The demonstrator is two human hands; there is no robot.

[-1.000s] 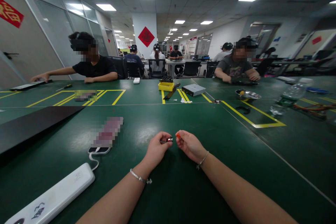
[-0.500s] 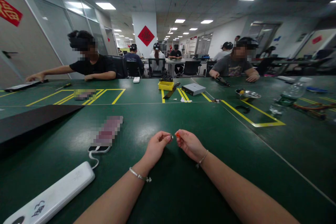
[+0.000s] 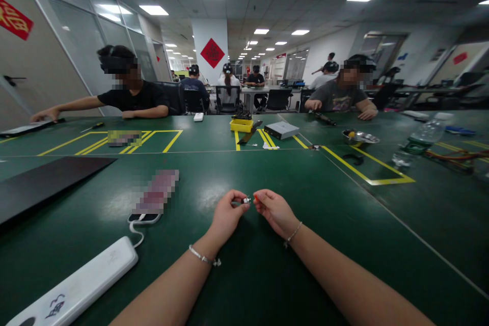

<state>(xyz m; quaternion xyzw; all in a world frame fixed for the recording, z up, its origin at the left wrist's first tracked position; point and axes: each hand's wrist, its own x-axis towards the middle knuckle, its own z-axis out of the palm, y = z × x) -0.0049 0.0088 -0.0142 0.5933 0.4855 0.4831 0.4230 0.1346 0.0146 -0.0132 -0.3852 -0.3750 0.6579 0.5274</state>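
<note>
Component (image 3: 246, 200), silver-tipped, is clamped in fingers (image 3: 236, 195) of left hand (image 3: 229, 211); orange piece (image 3: 256, 197) is pinched by right hand (image 3: 275, 210).

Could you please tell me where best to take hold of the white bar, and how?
From above, I'd grip the white bar across its narrow width, near the middle: it lies flat with both long edges exposed, and the cable meets its far end.

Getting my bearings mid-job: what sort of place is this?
Probably a shared office or workroom: a green table marked with yellow tape, office chairs, and several people seated at tables, some wearing headgear.
</note>
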